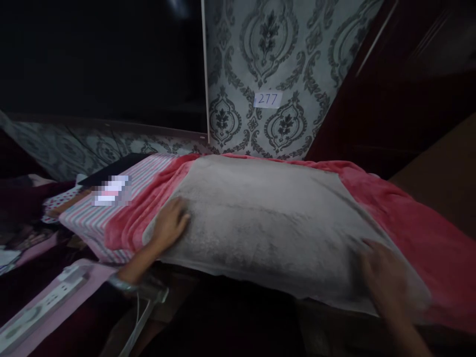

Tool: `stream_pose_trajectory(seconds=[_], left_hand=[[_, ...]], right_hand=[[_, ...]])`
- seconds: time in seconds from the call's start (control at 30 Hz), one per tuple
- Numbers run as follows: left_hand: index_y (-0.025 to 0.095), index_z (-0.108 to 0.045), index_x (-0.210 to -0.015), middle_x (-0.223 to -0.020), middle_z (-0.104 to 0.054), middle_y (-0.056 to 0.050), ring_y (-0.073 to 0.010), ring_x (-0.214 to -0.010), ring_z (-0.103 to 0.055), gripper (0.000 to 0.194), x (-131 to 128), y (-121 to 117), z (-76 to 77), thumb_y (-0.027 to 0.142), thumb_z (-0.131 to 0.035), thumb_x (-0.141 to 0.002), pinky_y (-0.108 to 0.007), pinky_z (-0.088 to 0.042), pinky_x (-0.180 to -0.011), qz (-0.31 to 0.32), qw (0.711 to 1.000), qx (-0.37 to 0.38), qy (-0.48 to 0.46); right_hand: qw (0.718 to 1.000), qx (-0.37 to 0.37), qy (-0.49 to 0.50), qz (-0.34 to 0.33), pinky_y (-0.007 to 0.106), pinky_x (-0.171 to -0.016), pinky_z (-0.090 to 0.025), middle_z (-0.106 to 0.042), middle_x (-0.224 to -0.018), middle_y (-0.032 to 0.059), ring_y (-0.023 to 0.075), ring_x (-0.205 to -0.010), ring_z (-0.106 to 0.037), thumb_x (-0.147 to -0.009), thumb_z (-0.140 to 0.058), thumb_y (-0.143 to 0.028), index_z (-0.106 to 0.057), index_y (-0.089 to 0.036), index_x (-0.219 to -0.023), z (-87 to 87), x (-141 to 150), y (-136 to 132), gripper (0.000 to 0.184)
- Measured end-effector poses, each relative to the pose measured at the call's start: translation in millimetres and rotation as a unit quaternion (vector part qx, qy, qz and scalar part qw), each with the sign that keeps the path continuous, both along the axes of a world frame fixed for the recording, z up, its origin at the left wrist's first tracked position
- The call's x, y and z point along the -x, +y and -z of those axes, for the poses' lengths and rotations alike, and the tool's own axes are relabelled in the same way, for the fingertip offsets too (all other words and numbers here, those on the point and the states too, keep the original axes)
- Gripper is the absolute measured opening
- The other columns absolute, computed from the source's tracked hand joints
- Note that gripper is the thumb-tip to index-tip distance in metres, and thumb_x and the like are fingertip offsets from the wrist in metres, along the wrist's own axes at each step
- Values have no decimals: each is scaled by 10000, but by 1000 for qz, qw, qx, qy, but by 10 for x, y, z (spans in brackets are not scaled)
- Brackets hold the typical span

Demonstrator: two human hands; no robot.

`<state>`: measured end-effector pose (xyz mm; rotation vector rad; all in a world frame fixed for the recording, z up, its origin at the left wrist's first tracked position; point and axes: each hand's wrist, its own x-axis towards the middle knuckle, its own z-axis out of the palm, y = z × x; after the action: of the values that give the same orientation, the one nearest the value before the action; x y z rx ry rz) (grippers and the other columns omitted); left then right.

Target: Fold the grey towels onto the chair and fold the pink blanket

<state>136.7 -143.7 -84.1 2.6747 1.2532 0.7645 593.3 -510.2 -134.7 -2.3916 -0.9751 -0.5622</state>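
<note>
A grey cloth (267, 218) lies spread flat over a pink-red blanket (416, 218) on a raised board. My left hand (171, 223) rests palm down on the cloth's left end, fingers stretched out. My right hand (385, 277) lies on the cloth's near right corner, blurred by motion, with the fingers seeming flat on the fabric. Neither hand holds anything that I can see.
A striped pad (89, 218) shows under the blanket at the left end. A white power strip (44, 302) lies on a pink surface at the lower left, with a cable (137, 317) near it. Patterned wallpaper with a label "277" (267, 99) stands behind. Dark furniture (409, 74) is at right.
</note>
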Motion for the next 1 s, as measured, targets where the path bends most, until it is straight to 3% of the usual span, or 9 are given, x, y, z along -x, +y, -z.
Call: stream_pose_trajectory(seconds=[0.1, 0.17, 0.23, 0.33, 0.47, 0.53, 0.73, 0.83, 1.0], left_hand=[[198, -482, -1509, -1672, -346, -130, -312, -1559, -272, 601, -637, 51, -31, 470, -401, -979, -545, -233, -1256, 157, 979, 34, 128], [226, -422, -1563, -1703, -271, -114, -318, -1578, -222, 630, -922, 105, -18, 498, -396, -995, -582, -185, -1259, 192, 963, 47, 186], [237, -377, -1593, -1707, -250, -108, -322, -1582, -207, 646, -1021, 221, -7, 507, -385, -1007, -603, -148, -1260, 173, 959, 52, 217], [234, -337, -1615, -1707, -241, -110, -334, -1586, -184, 649, -864, 520, -28, 487, -369, -1017, -623, -137, -1254, 80, 969, 61, 224], [202, -342, -1612, -1701, -252, -135, -359, -1578, -201, 646, -474, 934, -97, 456, -346, -1018, -646, -191, -1231, -55, 972, 81, 212], [161, -387, -1587, -1680, -306, -161, -348, -1564, -252, 634, -348, 1047, -118, 430, -323, -1017, -621, -240, -1222, -97, 973, 77, 195], [78, -657, -1302, -1323, -659, -248, -389, -1261, -595, 578, -243, 1058, -165, 444, -371, -957, -534, -484, -1026, -162, 978, -9, 130], [52, -640, -1318, -1286, -671, -255, -375, -1202, -630, 587, -223, 1040, -234, 425, -414, -925, -487, -527, -962, -189, 978, 48, 71], [80, -610, -1354, -1194, -715, -201, -372, -1121, -667, 627, -199, 1018, -324, 468, -446, -890, -480, -546, -903, -229, 960, 161, -6]], right_hand=[[983, 73, -39, -167, 520, -1146, -416, -571, -1480, 170, 323, -1366, -529, -985, -330, -439, -572, -175, -1440, -83, 356, 865, 579], [965, 152, -39, -208, 561, -1155, -386, -485, -1581, 111, 320, -1452, -442, -1002, -344, -438, -524, -258, -1503, -55, 486, 1277, 562], [950, 215, -19, -226, 590, -1167, -355, -431, -1626, 63, 316, -1497, -382, -1009, -338, -466, -489, -318, -1533, 13, 429, 1466, 565], [954, 238, 18, -183, 605, -1177, -333, -388, -1652, 38, 312, -1520, -346, -1005, -306, -512, -448, -335, -1560, 128, -21, 1358, 600], [978, 196, 64, -31, 653, -1148, -342, -392, -1647, 81, 358, -1501, -365, -979, -307, -541, -446, -297, -1564, 209, -834, 916, 649], [980, 171, 93, 43, 669, -1134, -348, -422, -1623, 128, 385, -1476, -394, -974, -314, -549, -481, -257, -1542, 189, -1065, 746, 660], [971, 128, 111, 166, 631, -1041, -433, -558, -1433, 266, 430, -1339, -508, -994, -313, -477, -573, -103, -1424, -59, -914, 635, 627], [965, 76, 132, 215, 618, -1000, -457, -629, -1295, 296, 438, -1269, -556, -970, -399, -437, -595, -66, -1381, -127, -873, 635, 588], [938, -61, 210, 268, 607, -995, -482, -678, -1203, 298, 435, -1210, -619, -903, -516, -364, -624, -50, -1368, -143, -1114, 529, 572]])
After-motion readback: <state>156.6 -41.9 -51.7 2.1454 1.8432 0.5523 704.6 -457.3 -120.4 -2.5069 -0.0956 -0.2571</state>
